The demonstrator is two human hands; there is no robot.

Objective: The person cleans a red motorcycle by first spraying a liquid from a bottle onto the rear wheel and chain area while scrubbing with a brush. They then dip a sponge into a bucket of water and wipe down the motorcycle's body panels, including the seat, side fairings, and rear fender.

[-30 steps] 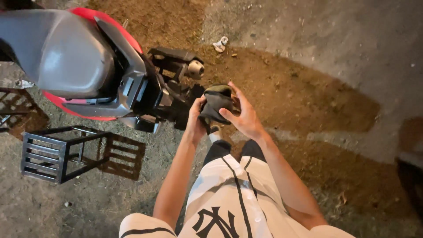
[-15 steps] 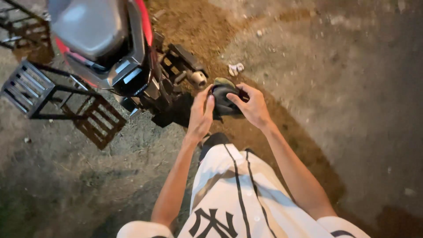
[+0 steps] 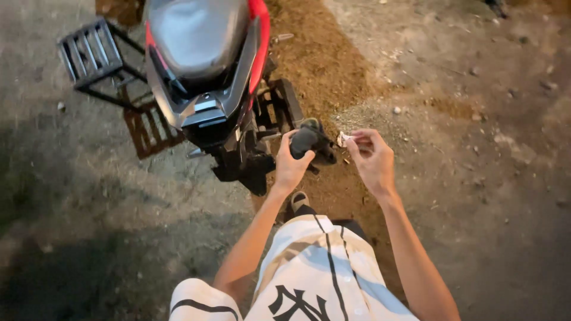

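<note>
A dark rounded part (image 3: 304,141) at the rear of the red and grey scooter (image 3: 205,77) is gripped by the left hand (image 3: 289,166), which is closed around it from below. A small pale piece (image 3: 344,139), too small to identify, is pinched between the fingertips of the right hand (image 3: 372,159), just beside that part and apart from it. The piece appears not yet fitted to the scooter; the dark part seems only steadied. A black metal rack (image 3: 92,56) lies on the dirt ground (image 3: 464,178) beside the scooter.
</note>
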